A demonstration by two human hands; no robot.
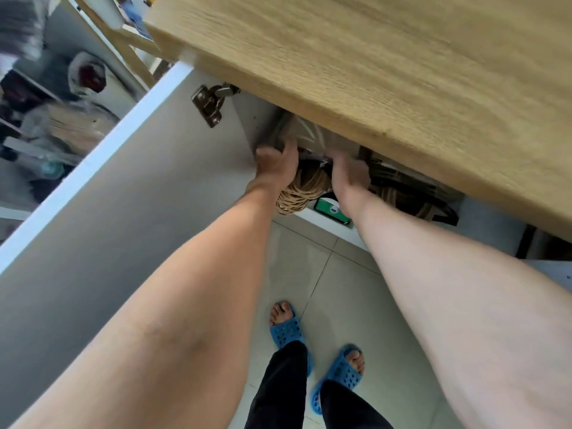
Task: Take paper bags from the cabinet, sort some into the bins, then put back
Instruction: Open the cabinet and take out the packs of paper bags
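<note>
Paper bags: brown kraft bag [305, 136] stands out, pale printed lines on its face, tucked under the wooden countertop [387, 66] inside the open cabinet [247, 119].
Bag handles: bundle of tan twisted-paper cords [301, 193] hangs out over the cabinet's front edge, between the two wrists.
Other bags: darker bags with dark handles [411, 193] to the right in the same compartment; blurred, count not readable.
Orientation: brown bag's face tilts toward the camera, top edge toward the hands; long axis cannot be told, most of it hidden by the countertop.
Left hand: left hand [277, 164] at the bag's left edge, fingers curled round it, gripping.
Right hand: right hand [348, 173] at the bag's lower right, fingers reach into the cabinet and are hidden; grip cannot be told.
Cabinet door: white door [130, 181] swung open on the left, one metal hinge [209, 102] near its top.
Green item: one green-and-white label [332, 210] on the cabinet floor edge, just beside the right wrist.
Counts: two hands, two bare forearms, two blue slippers [286, 331] on grey floor tiles [349, 301], one hinge.
Background: shelves with blurred clutter [55, 119] at far left.
</note>
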